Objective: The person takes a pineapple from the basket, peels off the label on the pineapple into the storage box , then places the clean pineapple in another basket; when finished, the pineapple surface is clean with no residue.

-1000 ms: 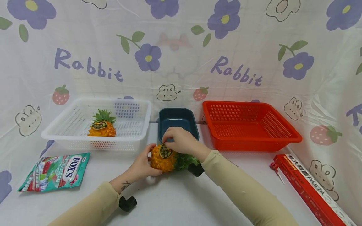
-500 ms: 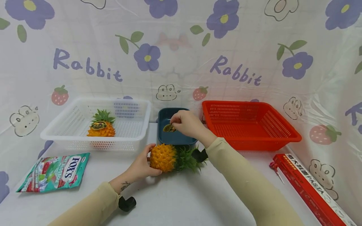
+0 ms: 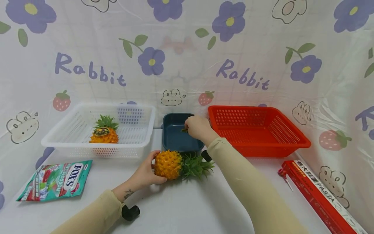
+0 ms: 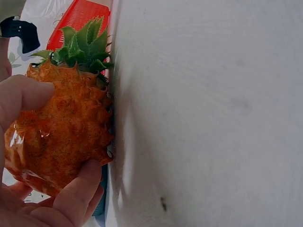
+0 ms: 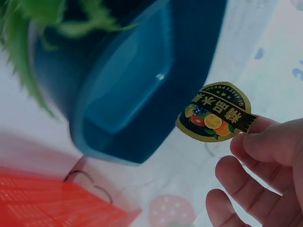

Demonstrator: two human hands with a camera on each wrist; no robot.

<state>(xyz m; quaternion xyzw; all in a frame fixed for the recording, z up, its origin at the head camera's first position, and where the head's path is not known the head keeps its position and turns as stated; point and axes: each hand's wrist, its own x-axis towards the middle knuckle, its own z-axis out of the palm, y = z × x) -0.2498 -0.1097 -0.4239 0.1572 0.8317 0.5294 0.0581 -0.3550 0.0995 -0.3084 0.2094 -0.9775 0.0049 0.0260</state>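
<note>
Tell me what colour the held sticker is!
The sticker is mostly black with a gold edge, clearest in the right wrist view.

Orange pineapple (image 3: 168, 164), gold-edged black sticker (image 5: 213, 112)

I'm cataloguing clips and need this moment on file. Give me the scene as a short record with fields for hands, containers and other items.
left hand: holds a pineapple on its side
right hand: pinches a sticker at the blue tray
white basket: other pineapple, label on
red basket: right of tray
far left: Fox's bag
far right: pasta box
</note>
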